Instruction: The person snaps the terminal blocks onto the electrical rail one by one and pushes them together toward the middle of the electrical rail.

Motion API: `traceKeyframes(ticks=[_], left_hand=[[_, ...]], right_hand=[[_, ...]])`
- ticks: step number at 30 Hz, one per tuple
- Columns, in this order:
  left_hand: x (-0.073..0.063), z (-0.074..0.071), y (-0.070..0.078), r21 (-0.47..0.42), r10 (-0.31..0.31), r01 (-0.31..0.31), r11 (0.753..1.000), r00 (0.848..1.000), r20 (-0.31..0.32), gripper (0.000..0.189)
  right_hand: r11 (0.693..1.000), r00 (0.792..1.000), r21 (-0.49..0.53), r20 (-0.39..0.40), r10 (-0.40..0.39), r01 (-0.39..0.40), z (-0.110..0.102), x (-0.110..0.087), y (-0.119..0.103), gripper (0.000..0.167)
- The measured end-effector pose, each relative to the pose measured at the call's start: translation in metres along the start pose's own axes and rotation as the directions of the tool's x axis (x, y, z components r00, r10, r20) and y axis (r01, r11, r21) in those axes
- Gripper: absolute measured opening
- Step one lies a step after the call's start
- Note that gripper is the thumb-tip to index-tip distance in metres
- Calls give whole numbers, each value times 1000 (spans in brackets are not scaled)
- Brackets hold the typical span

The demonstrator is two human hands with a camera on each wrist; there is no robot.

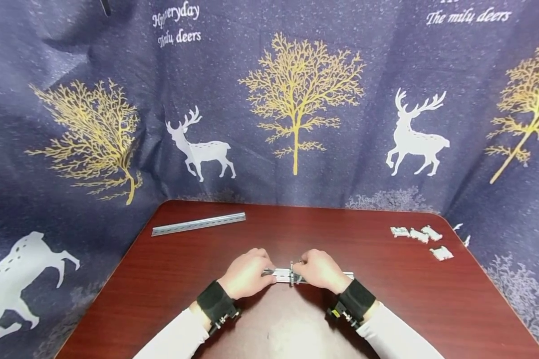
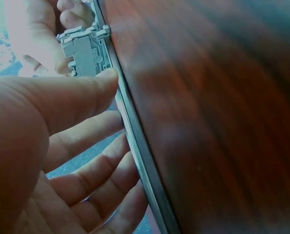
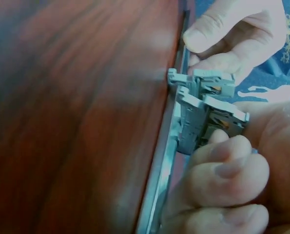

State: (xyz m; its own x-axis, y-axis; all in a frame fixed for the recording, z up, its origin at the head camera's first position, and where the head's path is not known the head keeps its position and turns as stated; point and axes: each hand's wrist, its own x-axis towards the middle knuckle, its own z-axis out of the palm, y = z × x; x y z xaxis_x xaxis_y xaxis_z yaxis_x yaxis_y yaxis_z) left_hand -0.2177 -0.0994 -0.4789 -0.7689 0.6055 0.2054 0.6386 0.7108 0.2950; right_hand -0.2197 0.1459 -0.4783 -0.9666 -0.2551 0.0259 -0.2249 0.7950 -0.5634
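A slotted metal DIN rail [image 1: 282,272] lies crosswise before me on the table. My left hand [image 1: 250,274] holds it near its left end, thumb [image 2: 93,92] on one edge and fingers along the other. Farther along, my right hand [image 1: 321,270] pinches a grey terminal block [image 3: 225,114], which is at the rail and tilted. Whether it is clipped on, I cannot tell. Close beside it, toward the left hand, a second terminal block [image 3: 213,83] stands on the rail. The right palm hides part of the rail.
Another DIN rail [image 1: 199,224] lies at the back left of the reddish-brown table [image 1: 323,229]. Several loose pale terminal blocks [image 1: 419,235] are scattered at the back right. A dark blue cloth with deer and trees [image 1: 269,164] hangs behind the table.
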Motion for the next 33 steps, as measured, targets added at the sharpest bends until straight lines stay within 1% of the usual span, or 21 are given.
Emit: traceKeyframes(ticks=[6, 10, 16, 23, 29, 33], left_hand=[[0, 1, -1, 5, -4, 4, 1000, 1000, 0, 5], [0, 1, -1, 17, -1, 1, 1000, 1000, -1, 6], [3, 1, -1, 12, 6, -6, 1000, 1000, -5, 7], [3, 2, -2, 24, 12, -12, 1000, 1000, -3, 7], [2, 2, -3, 22, 9, -8, 1000, 1000, -4, 8], [1, 2, -3, 19, 5, -5, 1000, 1000, 3, 8]], right_hand=[[999, 999, -16, 11, -35, 36, -1, 0, -2, 43], [999, 1000, -25, 5, -30, 30, -1, 1, -1, 40], [1000, 1000, -4, 7, -3, 3, -2, 1, 1, 41], [994, 995, 92, 85, 45, -53, -2, 1, 2, 34], [991, 990, 124, 136, 23, -40, -4, 0, 0, 30], [993, 985, 112, 169, 19, -38, -6, -1, -1, 34]])
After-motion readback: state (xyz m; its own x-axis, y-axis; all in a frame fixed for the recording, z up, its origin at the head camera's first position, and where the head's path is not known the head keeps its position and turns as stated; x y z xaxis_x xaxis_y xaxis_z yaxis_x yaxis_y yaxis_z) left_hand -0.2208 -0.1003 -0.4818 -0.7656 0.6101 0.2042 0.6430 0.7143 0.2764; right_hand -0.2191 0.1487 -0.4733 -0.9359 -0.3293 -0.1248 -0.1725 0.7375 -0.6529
